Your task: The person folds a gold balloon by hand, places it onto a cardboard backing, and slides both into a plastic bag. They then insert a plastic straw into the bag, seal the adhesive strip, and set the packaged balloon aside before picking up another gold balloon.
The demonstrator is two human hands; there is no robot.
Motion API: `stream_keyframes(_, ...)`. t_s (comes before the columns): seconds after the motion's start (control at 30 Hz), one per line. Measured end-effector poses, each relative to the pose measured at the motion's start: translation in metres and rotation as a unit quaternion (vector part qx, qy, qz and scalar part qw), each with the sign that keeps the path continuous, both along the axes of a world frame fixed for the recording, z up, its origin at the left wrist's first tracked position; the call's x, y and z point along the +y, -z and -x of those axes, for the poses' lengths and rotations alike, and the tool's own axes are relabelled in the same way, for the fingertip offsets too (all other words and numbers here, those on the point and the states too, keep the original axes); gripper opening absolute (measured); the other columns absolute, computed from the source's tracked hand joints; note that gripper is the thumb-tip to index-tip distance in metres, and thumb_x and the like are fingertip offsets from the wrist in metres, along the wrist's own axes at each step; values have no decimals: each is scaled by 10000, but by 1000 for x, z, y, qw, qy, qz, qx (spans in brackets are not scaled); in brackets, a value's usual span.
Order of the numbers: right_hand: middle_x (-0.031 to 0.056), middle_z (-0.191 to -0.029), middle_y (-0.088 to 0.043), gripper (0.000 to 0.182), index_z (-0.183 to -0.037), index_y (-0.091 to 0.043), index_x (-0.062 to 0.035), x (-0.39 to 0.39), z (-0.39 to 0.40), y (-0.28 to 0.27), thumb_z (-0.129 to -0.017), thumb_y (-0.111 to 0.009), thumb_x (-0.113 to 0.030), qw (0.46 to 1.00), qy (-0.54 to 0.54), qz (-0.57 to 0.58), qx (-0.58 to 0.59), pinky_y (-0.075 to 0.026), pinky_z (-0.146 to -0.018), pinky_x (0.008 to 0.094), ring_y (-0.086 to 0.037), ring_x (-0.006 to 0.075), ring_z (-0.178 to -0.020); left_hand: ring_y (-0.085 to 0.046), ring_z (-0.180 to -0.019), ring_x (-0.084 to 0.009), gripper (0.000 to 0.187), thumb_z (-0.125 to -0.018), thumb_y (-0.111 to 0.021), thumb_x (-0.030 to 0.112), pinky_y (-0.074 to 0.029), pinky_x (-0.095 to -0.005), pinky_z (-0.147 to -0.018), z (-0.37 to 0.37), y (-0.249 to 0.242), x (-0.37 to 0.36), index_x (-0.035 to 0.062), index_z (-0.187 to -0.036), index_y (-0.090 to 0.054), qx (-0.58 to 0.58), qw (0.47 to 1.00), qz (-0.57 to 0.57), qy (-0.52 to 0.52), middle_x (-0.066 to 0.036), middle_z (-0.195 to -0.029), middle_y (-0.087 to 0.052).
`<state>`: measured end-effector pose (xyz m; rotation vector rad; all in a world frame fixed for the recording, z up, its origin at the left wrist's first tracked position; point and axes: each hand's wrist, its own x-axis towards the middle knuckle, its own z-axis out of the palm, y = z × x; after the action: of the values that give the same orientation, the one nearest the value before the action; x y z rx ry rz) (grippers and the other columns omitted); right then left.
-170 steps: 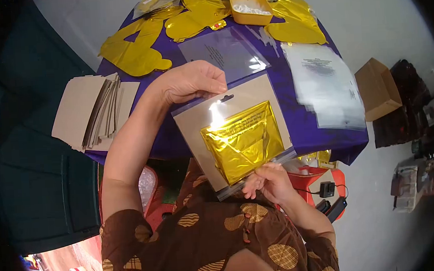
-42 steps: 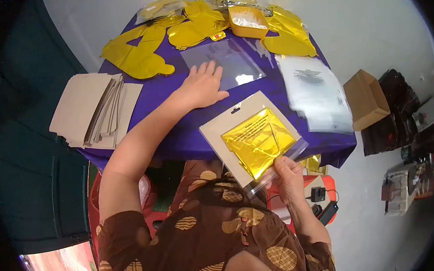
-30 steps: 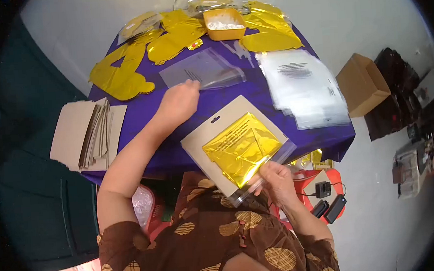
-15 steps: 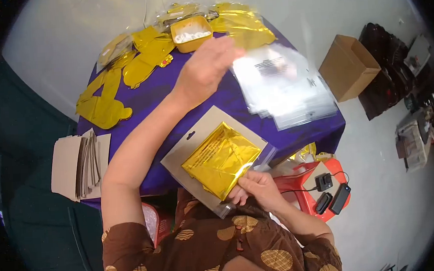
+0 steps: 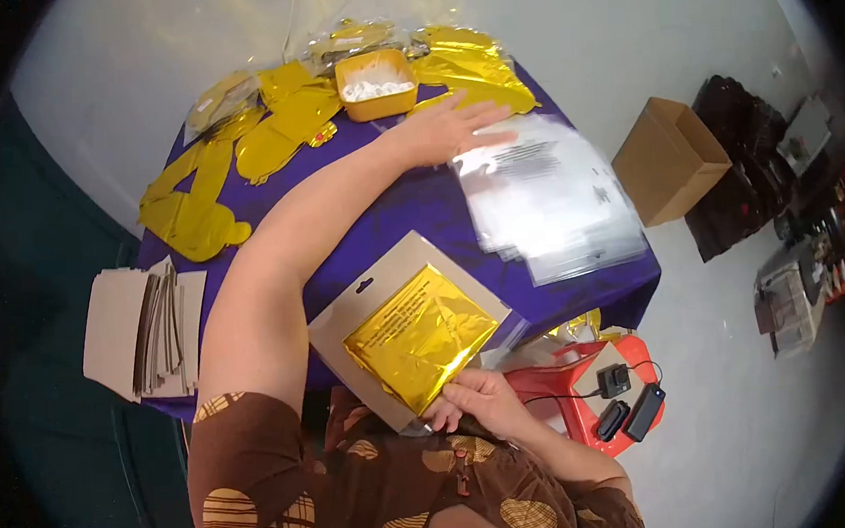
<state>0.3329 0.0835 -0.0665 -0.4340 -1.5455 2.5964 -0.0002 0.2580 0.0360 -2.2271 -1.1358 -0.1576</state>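
My right hand [image 5: 479, 404] pinches the lower corner of a folded gold foil balloon [image 5: 422, 337] with printed lines on it. The foil lies flat against a grey-brown backing card [image 5: 412, 250] with a hang hole, and clear plastic shows along the card's edges. Across the table my left hand [image 5: 453, 131] stretches out with its fingers spread, slightly blurred. Its fingertips are at the upper left edge of a stack of clear printed plastic bags [image 5: 560, 212]. More flat gold foil balloons [image 5: 193, 225] lie to the left.
A yellow tub [image 5: 379, 107] of small white pieces stands at the back of the purple-covered table [image 5: 352, 225]. Cards [image 5: 141, 330] are stacked at the left edge. A red stool [image 5: 556, 391] with black devices stands right, beyond it a cardboard box [image 5: 668, 162].
My left hand has moved down and right, onto the edge of the bag stack, its fingers spreading. My right hand still holds the foil and card; the whole view has shifted slightly.
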Motion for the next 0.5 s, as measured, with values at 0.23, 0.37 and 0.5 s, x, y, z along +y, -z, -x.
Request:
stream_keyframes(0.23, 137, -864, -712, 387, -1061, -601, 53, 0, -6, -21, -1072, -415, -286, 998, 45, -33, -6, -524, -634, 268, -656, 157, -689, -552, -1181, -377, 377, -900, -554, 141, -459, -434, -992, -10, -12, -60, 18, -1255, -577, -257, 919, 115, -277, -209, -1324, -547)
stream_keyframes(0.37, 121, -846, -700, 406, -1067, -590, 44, 6, 0, -53, -1073, -408, -319, 992, 28, -123, -23, -517, -637, 255, -639, 132, -679, -630, -1034, -362, 326, -917, -576, 236, -494, -425, -926, -1, -33, -127, -19, -1104, -656, -357, 881, 144, -276, -202, -1138, -658)
stream_keyframes(0.5, 117, -893, -697, 425, -1111, -588, 53, 11, 17, -92, -1062, -430, -338, 981, 25, -191, -8, -521, -641, 264, -645, 140, -722, -683, -895, -314, 412, -924, -584, 348, -532, -401, -813, 11, -36, -184, -26, -1068, -678, -455, 799, 198, -340, -213, -1014, -697)
